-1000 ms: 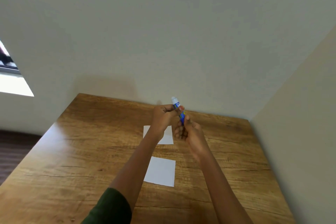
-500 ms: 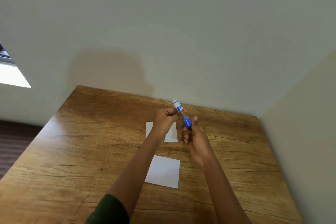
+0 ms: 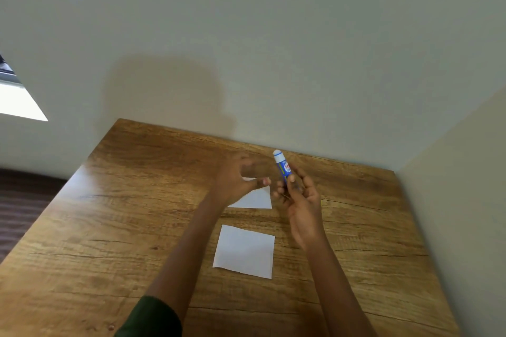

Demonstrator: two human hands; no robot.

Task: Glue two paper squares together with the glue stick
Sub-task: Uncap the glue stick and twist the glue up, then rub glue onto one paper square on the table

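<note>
Glue stick held in right hand, white end up; left hand free beside it

Glue stick (image 3: pixel 283 168) is raised above the far part of the table (image 3: pixel 109 213), gripped at its lower end by the curled fingers and thumb of the right hand (image 3: pixel 301 200). Its long axis runs near upright, leaning slightly left, with the white end (image 3: pixel 278 155) on top and clear of the grip. Whether that end is a cap or bare glue cannot be told.

Left hand (image 3: pixel 235 178) sits just left of the stick, apart from it, thumb and fingers spread in a loose C and holding nothing. It is the nearer free hand to the white end, which lies up and to its right.

2 paper squares lie flat and apart: the far square (image 3: pixel 257 198) is partly hidden under the left hand, and the near square (image 3: pixel 245 252) is fully visible. No glue shows on either. In my judgement, the next move turns on the white end.
</note>
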